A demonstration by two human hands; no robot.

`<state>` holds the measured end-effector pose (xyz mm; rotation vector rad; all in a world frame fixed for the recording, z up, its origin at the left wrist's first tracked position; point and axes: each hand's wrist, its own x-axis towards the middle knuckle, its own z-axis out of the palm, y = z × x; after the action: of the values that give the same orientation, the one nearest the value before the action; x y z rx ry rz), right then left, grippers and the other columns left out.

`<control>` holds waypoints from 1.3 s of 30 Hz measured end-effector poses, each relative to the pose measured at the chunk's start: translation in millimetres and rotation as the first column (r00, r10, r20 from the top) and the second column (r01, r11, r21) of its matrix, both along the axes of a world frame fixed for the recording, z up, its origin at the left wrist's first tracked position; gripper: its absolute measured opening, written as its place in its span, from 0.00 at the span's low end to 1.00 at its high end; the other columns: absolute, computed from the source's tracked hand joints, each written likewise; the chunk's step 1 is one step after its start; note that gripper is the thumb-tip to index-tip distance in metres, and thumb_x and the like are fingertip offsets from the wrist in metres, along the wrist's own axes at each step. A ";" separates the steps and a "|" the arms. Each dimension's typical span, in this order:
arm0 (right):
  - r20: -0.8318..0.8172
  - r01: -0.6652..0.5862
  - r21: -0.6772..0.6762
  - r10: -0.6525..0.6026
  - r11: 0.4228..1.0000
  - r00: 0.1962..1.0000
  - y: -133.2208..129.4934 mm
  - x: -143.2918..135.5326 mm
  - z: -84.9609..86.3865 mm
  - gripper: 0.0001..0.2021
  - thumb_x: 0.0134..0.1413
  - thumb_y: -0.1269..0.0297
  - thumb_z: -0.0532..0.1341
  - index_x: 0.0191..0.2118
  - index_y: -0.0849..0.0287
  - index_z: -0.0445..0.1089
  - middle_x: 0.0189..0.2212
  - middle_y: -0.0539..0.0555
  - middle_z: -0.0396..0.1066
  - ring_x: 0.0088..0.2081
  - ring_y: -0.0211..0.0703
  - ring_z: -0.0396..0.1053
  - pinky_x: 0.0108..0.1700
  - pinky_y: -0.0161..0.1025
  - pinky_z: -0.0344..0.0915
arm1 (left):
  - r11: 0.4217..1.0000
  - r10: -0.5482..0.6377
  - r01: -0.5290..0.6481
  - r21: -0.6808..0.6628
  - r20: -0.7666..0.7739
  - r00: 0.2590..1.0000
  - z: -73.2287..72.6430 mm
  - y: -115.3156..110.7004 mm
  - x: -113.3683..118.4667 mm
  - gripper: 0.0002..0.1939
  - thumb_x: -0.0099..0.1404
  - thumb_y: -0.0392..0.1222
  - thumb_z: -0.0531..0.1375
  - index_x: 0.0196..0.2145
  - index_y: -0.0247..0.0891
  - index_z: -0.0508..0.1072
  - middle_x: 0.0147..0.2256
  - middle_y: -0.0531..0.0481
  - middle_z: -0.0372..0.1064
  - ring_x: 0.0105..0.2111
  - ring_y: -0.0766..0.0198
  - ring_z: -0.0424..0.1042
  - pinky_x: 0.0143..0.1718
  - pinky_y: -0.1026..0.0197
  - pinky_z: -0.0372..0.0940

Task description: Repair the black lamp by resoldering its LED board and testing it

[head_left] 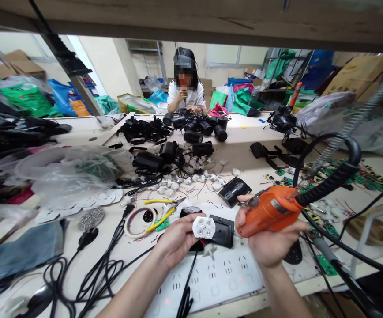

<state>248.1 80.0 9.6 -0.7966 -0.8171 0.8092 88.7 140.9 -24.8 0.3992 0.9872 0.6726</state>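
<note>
Between the fingers of my left hand (180,236) is a small white LED lens plate (204,227) with several round lenses. A black plastic housing (222,230) lies just behind it, partly covered by the plate. My right hand (267,240) is wrapped round an orange electric screwdriver (271,210), whose black cable loops up to the right. The screwdriver's tip points left, toward a black half-round casing (234,192), and I cannot make out its bit. Below both hands is a white power strip (211,278) with small red lights.
Yellow-handled pliers (161,221) lie across a tape roll (140,222) at left. Black cables (95,274) coil at the front left. Small white parts and black lamp housings (204,128) fill the middle. A spring (340,137) hangs at right. Across the table sits another person (186,90).
</note>
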 end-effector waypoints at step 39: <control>0.918 0.204 -0.153 0.062 0.967 0.393 -25.9 9.9 -71.6 0.14 0.58 0.66 0.59 0.50 0.59 0.67 0.42 0.59 0.70 0.45 0.55 0.68 0.47 0.53 0.69 | 0.675 -0.016 0.365 0.642 -0.482 0.876 -1.1 -3.7 -1.8 0.05 0.58 0.37 0.65 0.25 0.39 0.78 0.25 0.51 0.70 0.28 0.62 0.65 0.32 0.65 0.59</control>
<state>258.0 54.1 -62.0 -1.5607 -1.6974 0.3005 86.8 137.2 -25.9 1.4061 1.0515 0.7727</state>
